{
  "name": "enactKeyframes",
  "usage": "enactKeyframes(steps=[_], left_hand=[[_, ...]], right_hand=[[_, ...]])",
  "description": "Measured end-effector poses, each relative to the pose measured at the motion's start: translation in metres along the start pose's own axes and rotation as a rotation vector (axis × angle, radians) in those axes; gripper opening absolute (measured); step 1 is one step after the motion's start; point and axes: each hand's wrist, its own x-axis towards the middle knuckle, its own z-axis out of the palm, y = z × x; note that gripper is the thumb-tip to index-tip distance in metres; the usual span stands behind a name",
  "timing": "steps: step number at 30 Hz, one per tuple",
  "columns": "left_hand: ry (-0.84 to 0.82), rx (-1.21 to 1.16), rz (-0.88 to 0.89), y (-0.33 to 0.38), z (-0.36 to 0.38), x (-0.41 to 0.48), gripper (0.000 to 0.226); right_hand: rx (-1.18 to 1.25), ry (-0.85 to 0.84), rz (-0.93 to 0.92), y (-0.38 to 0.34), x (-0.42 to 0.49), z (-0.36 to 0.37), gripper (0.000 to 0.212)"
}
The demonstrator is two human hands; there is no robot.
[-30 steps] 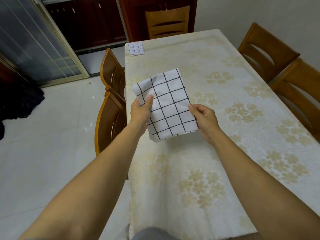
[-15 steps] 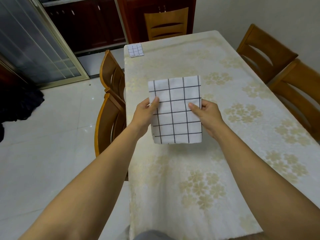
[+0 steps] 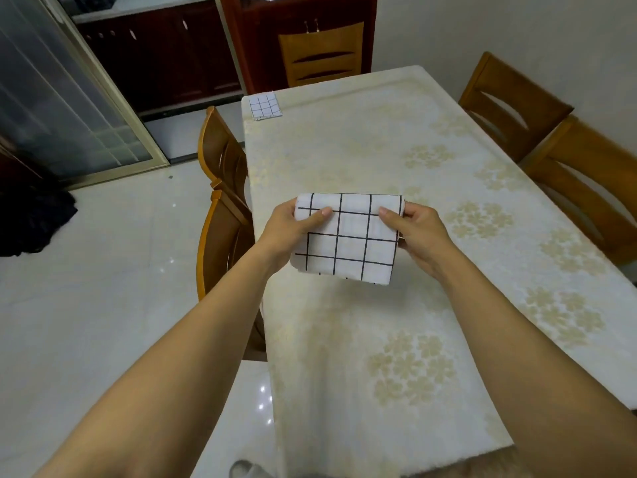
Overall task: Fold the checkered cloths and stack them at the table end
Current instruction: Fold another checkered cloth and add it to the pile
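A white cloth with a black grid (image 3: 348,243) is held above the table (image 3: 344,157), folded over at its top edge so it reads as a short rectangle. My left hand (image 3: 289,229) pinches its upper left side, thumb on top. My right hand (image 3: 417,232) pinches its upper right side the same way. A second checkered cloth (image 3: 264,105), folded small, lies flat at the table's far left corner.
The table wears a cream cloth with pale gold flowers. Two wooden chairs (image 3: 224,201) stand tucked along its left side, two more (image 3: 551,160) along the right, one (image 3: 322,51) at the far end. Dark cabinets and a glass door lie beyond.
The cloth turned from a tilted long rectangle to square-on, then its upper half was folded down toward me, making it about half as tall. Both hands kept hold throughout.
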Motion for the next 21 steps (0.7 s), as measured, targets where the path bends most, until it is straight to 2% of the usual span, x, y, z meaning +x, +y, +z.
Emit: enactKeyframes(steps=[3, 7, 10, 15, 17, 21], left_hand=[[-0.054, -0.019, -0.001, 0.002, -0.003, -0.003, 0.038], [-0.086, -0.036, 0.019, 0.002, -0.027, -0.010, 0.038], [-0.045, -0.017, 0.065, 0.003, -0.057, -0.017, 0.034], [0.086, -0.035, 0.176, 0.014, -0.114, -0.031, 0.026], [0.074, -0.063, 0.176, 0.017, -0.138, -0.035, 0.022], [0.038, -0.111, 0.182, 0.024, -0.184, -0.040, 0.034]], right_hand=[[-0.022, 0.028, 0.019, -0.006, -0.011, 0.009, 0.016], [-0.050, 0.087, -0.025, -0.016, -0.028, 0.030, 0.012], [-0.027, 0.196, -0.063, -0.025, -0.044, 0.064, 0.011], [0.000, 0.350, -0.075, -0.037, -0.061, 0.127, 0.024], [0.012, 0.414, -0.095, -0.043, -0.065, 0.152, 0.029], [0.031, 0.469, -0.176, -0.049, -0.077, 0.202, 0.030]])
